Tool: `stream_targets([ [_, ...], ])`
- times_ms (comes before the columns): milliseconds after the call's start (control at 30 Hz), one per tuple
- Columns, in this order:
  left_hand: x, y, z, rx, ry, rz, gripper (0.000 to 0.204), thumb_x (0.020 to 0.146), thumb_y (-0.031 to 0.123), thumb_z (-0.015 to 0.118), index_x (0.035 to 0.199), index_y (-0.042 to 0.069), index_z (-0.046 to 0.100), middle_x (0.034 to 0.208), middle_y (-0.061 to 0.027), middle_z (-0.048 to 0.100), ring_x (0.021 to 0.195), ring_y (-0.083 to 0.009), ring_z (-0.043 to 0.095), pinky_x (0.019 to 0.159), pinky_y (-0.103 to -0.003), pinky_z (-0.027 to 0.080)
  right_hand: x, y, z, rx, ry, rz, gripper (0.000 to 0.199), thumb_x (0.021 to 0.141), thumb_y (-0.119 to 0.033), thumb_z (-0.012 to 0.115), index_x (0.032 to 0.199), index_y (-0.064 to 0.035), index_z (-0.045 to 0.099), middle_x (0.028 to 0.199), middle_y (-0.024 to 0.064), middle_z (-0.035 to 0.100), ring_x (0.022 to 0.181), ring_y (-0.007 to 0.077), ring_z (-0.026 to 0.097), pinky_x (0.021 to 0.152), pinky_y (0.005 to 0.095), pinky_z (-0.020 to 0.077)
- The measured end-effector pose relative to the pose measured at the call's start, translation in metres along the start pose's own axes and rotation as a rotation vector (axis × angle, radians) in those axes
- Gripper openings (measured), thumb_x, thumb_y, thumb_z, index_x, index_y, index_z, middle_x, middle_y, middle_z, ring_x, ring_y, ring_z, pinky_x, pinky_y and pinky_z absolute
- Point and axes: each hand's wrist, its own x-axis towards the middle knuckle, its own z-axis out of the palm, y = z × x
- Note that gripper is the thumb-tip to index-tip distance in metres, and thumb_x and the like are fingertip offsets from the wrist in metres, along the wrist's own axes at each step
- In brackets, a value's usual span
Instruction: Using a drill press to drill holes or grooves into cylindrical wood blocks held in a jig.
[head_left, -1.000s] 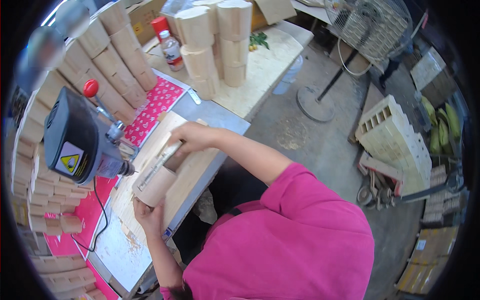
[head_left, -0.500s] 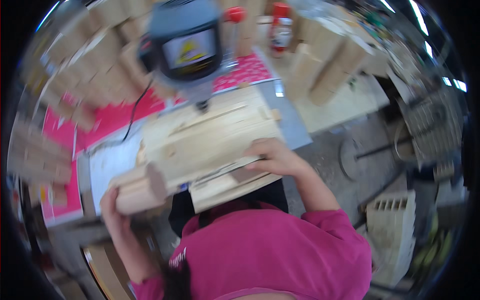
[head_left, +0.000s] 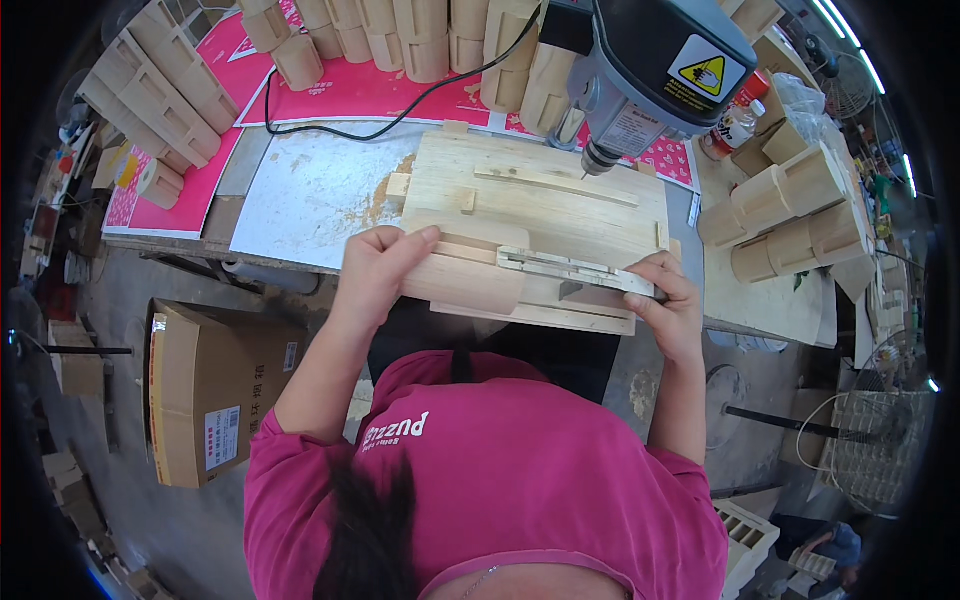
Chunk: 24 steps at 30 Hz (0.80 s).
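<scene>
- Head view: left hand [head_left: 375, 272] wrapped over pale curved wooden block [head_left: 462, 268], fingers closed on its left end, near edge of flat wooden jig board [head_left: 545, 195].
- Right hand [head_left: 672, 305] pinches right end of thin metal strip [head_left: 575, 270].
- Block looks light, stiff, smooth; best gripped at ends.
- Grey drill press [head_left: 650, 60] far right.

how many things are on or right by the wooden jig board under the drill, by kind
hands: 2, left hand and right hand
curved wood piece: 1
metal strip: 1
jig board: 1
drill press: 1
total: 6
</scene>
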Motion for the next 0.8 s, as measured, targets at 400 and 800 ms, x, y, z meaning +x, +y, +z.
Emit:
stream_targets([
  [400, 0.037, -0.029, 0.041, 0.235, -0.535, 0.041, 0.042, 0.069, 0.022, 0.076, 0.096, -0.004, 0.058, 0.078, -0.0039, 0.058, 0.070, -0.0077, 0.051, 0.062, -0.022, 0.043, 0.019, 0.044, -0.005, -0.152, 0.072, 0.001, 0.026, 0.067, 0.000, 0.071, 0.092, -0.0026, 0.065, 0.087, 0.0028, 0.056, 0.082, 0.0125, 0.053, 0.068, 0.0223, 0.0412],
  [800, 0.073, -0.079, 0.081, 0.877, -0.179, 0.812, 0.074, 0.053, 0.026, 0.079, 0.118, 0.006, 0.051, 0.092, -0.0074, 0.056, 0.090, -0.0245, 0.052, 0.083, -0.039, 0.033, 0.058, 0.065, -0.034, -0.478, 0.312, -0.120, 0.028, 0.067, -0.001, 0.072, 0.094, 0.0009, 0.064, 0.086, 0.0091, 0.061, 0.079, 0.0182, 0.057, 0.070, 0.0265, 0.0447],
])
